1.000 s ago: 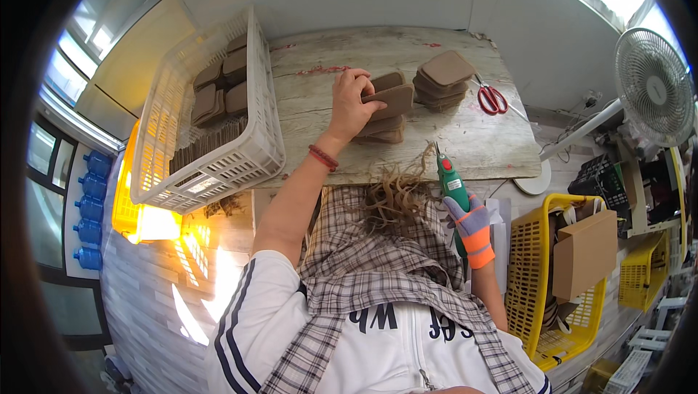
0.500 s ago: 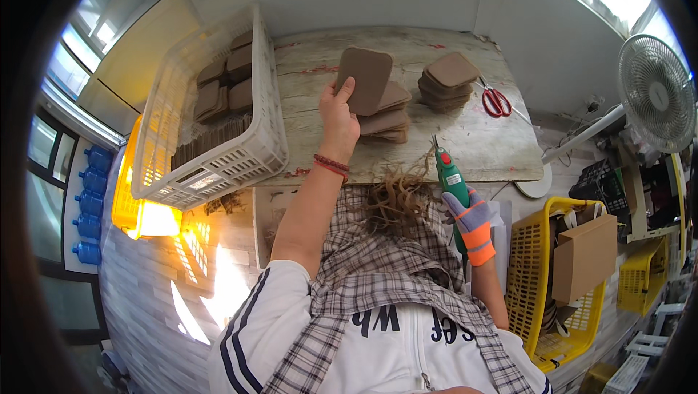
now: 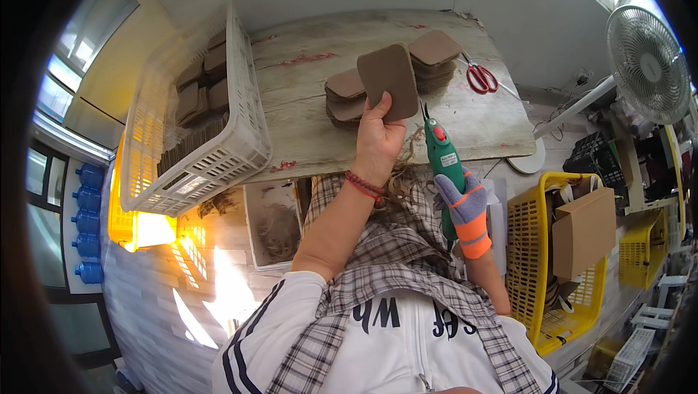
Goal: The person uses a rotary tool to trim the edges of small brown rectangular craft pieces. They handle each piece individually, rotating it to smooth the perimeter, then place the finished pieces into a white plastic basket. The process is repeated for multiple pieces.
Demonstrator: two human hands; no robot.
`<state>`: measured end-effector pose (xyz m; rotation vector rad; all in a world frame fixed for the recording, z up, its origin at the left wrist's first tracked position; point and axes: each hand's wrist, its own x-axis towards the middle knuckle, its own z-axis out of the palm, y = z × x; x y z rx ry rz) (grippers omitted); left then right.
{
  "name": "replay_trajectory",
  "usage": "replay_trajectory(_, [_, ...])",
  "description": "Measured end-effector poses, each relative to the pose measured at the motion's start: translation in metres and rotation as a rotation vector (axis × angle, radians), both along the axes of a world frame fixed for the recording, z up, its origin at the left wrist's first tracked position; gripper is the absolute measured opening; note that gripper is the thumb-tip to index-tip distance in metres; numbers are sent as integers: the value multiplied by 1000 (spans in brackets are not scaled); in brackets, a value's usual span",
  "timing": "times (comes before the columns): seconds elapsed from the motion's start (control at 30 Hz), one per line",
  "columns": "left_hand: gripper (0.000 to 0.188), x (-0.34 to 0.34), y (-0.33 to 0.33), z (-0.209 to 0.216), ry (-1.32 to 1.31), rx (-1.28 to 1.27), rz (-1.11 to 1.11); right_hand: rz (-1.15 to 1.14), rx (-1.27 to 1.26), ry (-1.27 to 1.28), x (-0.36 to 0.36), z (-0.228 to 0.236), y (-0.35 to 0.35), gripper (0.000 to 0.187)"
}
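My left hand [image 3: 379, 139] is closed on a brown square pad [image 3: 387, 78] with rounded corners, thumb on its face, holding it up over the table. My right hand [image 3: 467, 212], in a grey and orange glove, grips green electric scissors [image 3: 443, 154] with a red button. Their narrow blade tips point up, close to the pad's right lower edge but apart from it. Behind the held pad, a stack of similar pads [image 3: 345, 87] lies to the left, and another stack [image 3: 434, 46] to the right. Brown stringy trimmings [image 3: 398, 183] lie partly hidden behind my left wrist.
Red-handled scissors [image 3: 481, 78] lie on the worn table [image 3: 305, 132]. A white crate [image 3: 243, 139] with many pads stands at the left. Below the table edge is a box of trimmings [image 3: 280, 227]. On the right stand a yellow basket [image 3: 527, 248] with a cardboard box [image 3: 583, 234] and a fan [image 3: 647, 67].
My left hand has brought the pad right, away from the left stack and nearer the electric scissors. The view has shifted slightly, and the trimmings box shows more. My right hand keeps its grip.
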<state>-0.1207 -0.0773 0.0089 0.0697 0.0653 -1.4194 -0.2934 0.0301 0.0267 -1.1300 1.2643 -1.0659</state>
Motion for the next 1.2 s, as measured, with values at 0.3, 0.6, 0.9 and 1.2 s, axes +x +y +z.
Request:
replay_trajectory(0.3, [38, -28, 9, -12, -30, 21, -95, -57, -74, -3, -2, 6, 1, 33])
replay_trajectory(0.6, [34, -45, 33, -24, -169, 4, -202, -116, -65, -4, -11, 2, -5, 26])
replay_trajectory(0.9, [36, -14, 44, -46, -430, -61, -302, -60, 56, -1, -30, 17, 1, 29])
replay_trajectory(1.2, [31, 47, 47, -44, -846, -87, -384, 132, 161, 56, -49, 15, 22, 29])
